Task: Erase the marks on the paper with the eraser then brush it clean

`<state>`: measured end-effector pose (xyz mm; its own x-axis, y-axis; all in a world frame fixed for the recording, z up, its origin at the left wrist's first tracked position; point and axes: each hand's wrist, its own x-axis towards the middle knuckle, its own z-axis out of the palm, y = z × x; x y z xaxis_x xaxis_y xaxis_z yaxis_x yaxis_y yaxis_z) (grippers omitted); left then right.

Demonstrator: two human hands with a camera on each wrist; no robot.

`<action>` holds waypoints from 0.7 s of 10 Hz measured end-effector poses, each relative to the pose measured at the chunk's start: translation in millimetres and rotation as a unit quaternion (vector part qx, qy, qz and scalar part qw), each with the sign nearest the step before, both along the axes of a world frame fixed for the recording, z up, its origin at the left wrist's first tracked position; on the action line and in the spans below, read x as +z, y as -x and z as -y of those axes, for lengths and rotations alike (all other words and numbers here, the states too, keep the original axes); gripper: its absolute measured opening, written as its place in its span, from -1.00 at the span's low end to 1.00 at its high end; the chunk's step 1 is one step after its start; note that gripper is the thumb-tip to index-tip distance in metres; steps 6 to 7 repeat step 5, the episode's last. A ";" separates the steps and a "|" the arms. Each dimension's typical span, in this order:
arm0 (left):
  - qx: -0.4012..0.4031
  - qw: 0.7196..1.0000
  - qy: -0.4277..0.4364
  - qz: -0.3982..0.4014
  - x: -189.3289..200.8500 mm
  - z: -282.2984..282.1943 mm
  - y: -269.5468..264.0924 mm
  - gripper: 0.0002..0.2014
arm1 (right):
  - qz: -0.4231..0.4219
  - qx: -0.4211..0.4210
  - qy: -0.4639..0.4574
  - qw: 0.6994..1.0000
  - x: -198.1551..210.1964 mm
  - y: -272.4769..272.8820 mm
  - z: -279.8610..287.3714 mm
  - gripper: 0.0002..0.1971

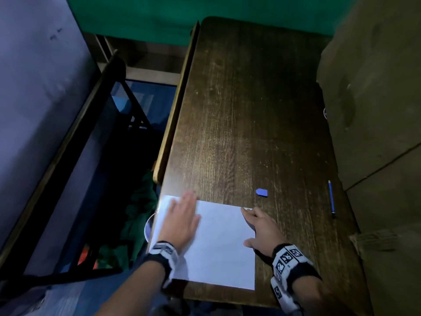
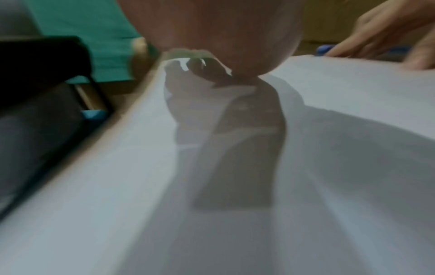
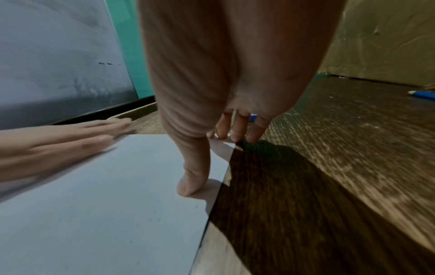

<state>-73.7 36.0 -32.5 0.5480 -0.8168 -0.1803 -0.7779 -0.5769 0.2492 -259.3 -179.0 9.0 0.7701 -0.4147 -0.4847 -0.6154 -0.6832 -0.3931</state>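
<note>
A white sheet of paper [image 1: 218,242] lies at the near end of the dark wooden table [image 1: 246,110], its left edge overhanging slightly. My left hand [image 1: 182,215] lies flat on the sheet's far left part, fingers straight and blurred. My right hand [image 1: 257,226] presses the sheet's far right corner with its fingertips [image 3: 235,136] and thumb. A small blue eraser [image 1: 261,192] rests on the wood just beyond the paper, free of both hands. In the right wrist view the paper [image 3: 105,195] shows only faint specks.
A blue pencil [image 1: 331,198] lies near the table's right edge. A brownish wall [image 1: 376,87] runs along the right of the table. A dark chair or frame [image 1: 91,133] and green cloth [image 1: 136,213] are to the left, below the table edge.
</note>
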 end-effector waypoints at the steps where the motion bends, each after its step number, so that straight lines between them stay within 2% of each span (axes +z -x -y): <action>1: -0.156 0.986 -0.006 -0.062 3.4 36.5 58.2 -0.37 | 0.009 0.001 0.007 1.000 -2.4 1.3 0.4 0.01; 2: -0.160 0.987 -0.008 -0.022 -6.1 23.4 54.2 -0.39 | -0.002 0.015 0.010 1.000 0.6 0.6 2.8 0.00; 3: -0.031 0.999 -0.006 0.007 -13.7 -17.2 9.9 -0.37 | -0.012 0.019 -0.001 1.000 3.3 1.1 1.4 0.00; 4: 0.078 0.997 -0.029 0.004 -9.1 -57.2 -34.7 -0.38 | -0.012 0.012 -0.009 1.000 8.0 0.5 2.0 0.00; 5: 0.125 0.991 -0.019 0.041 -3.7 -93.8 -38.5 -0.34 | -0.004 -0.001 -0.047 0.999 15.2 3.6 -0.8 -0.05; 7: 0.125 0.991 -0.019 0.041 -3.7 -93.8 -38.5 -0.34 | -0.004 -0.001 -0.047 0.999 15.2 3.6 -0.8 -0.05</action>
